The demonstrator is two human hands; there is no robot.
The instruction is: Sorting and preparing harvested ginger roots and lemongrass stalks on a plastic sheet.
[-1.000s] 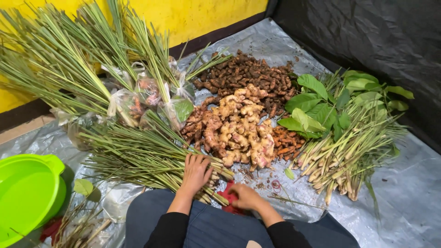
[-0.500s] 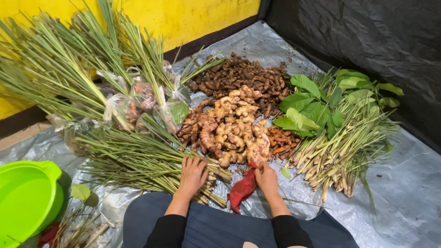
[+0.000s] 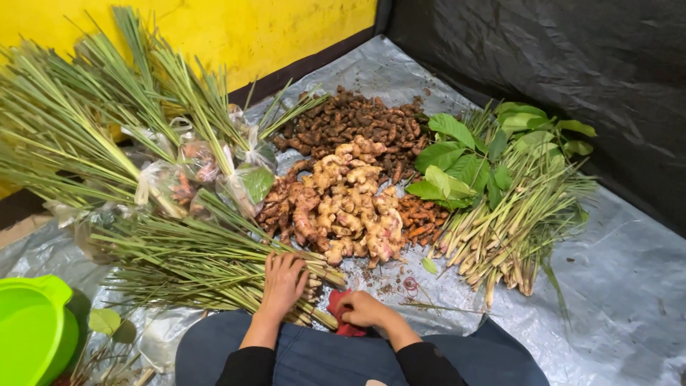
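Grey plastic sheet (image 3: 607,286) underneath all. Lemongrass bundle (image 3: 193,264) lies left of ginger pile (image 3: 350,207). Left hand (image 3: 284,281) rests flat on bundle's cut ends, fingers spread. Right hand (image 3: 363,309), fingers curled, grips red cloth (image 3: 340,314) just beside bundle.

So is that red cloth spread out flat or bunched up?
Bunched up: the red cloth shows only as a crumpled wad under the right hand.

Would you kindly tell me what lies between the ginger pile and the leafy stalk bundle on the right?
In the head view, a small heap of orange turmeric roots lies between the ginger pile and the leafy stalk bundle.
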